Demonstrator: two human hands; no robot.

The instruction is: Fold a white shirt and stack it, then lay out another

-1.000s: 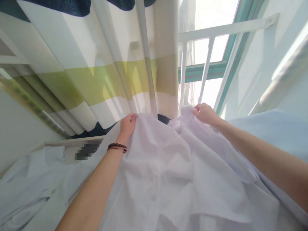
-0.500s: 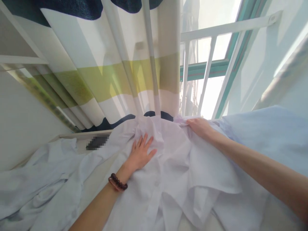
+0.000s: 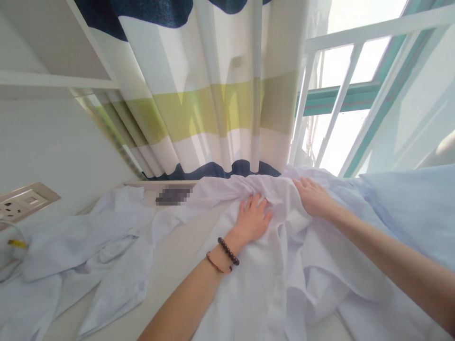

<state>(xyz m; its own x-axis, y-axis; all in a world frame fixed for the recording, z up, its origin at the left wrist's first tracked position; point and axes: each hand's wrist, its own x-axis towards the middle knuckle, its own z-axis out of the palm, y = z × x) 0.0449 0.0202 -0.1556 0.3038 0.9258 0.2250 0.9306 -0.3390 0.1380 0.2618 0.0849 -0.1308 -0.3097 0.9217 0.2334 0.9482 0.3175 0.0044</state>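
Note:
A white shirt with a button placket lies spread and wrinkled in front of me, its upper part bunched into folds. My left hand rests palm down on the shirt just below these folds, fingers spread. A dark bead bracelet and a thin reddish band circle that wrist. At the shirt's upper right, my right hand has its fingers closed on a fold of the cloth; its thumb is hidden.
Other white garments lie crumpled at left, near a wall socket. A pixelated dark object sits by the back edge. Light blue cloth is at right. Behind hang a striped curtain and a white railing.
The view has swung left, bringing the wall socket in. The shirt's upper part has become more gathered between my hands. My left hand stays spread on the cloth; my right hand remains at the shirt's upper right.

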